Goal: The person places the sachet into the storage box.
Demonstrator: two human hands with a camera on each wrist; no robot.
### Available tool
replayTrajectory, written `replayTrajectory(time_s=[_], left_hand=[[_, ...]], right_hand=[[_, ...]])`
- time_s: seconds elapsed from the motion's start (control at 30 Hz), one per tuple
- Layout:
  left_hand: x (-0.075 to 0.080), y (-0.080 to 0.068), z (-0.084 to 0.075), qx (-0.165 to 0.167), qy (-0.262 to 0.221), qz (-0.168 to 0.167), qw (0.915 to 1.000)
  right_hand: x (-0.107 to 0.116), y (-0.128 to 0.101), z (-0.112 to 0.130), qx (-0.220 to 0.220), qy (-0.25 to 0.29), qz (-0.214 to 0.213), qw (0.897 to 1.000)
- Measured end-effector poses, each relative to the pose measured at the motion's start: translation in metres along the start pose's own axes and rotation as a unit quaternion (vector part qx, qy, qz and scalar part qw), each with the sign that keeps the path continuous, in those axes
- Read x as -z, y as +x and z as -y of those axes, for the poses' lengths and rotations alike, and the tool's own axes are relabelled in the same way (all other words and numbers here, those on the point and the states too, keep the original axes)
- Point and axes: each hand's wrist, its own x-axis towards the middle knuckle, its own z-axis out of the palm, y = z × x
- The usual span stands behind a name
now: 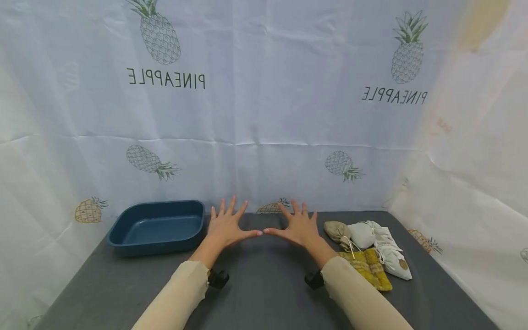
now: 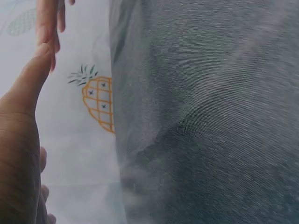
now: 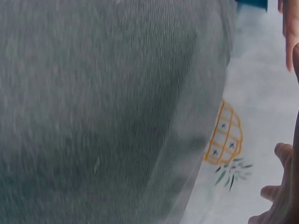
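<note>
Both hands are held out over the grey table with fingers spread and nothing in them. My left hand (image 1: 228, 225) is just right of a blue rectangular basin (image 1: 158, 250), its thumb pointing inward. My right hand (image 1: 300, 225) mirrors it, the two thumb tips meeting or nearly so in the head view. To the right of that hand lie a tan drawstring pouch (image 1: 337, 230), white cloth pouches (image 1: 389, 250) and a yellow-brown patterned cloth pouch (image 1: 367, 266). In the left wrist view the left thumb (image 2: 28, 84) shows at the edge, over table and curtain.
A dark grey cloth covers the table (image 1: 264, 284). White curtains (image 1: 264, 105) printed with pineapples hang behind it and at both sides. A small black wrist camera (image 1: 218, 278) sits under the left forearm, and another black one (image 1: 315, 279) under the right.
</note>
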Motion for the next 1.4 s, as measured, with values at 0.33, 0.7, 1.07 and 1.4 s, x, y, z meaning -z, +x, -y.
replayTrajectory(time_s=[0.33,0.7,1.07,1.4], left_hand=[[0.011,-0.033,0.027,-0.045,0.016,-0.074,0.9961],[0.034,-0.083,0.083,-0.003,-0.054,-0.134,0.9895],[0.028,-0.120,0.154,0.127,-0.194,-0.374,0.8981],[0.018,-0.132,0.196,0.252,-0.320,-0.345,0.8458]], right_hand=[[-0.020,-0.003,0.028,0.011,0.133,-0.022,0.991],[-0.030,-0.010,0.080,0.032,0.333,-0.027,0.942],[-0.044,-0.007,0.126,0.072,0.417,-0.020,0.906],[-0.059,-0.006,0.160,0.051,0.472,-0.016,0.880]])
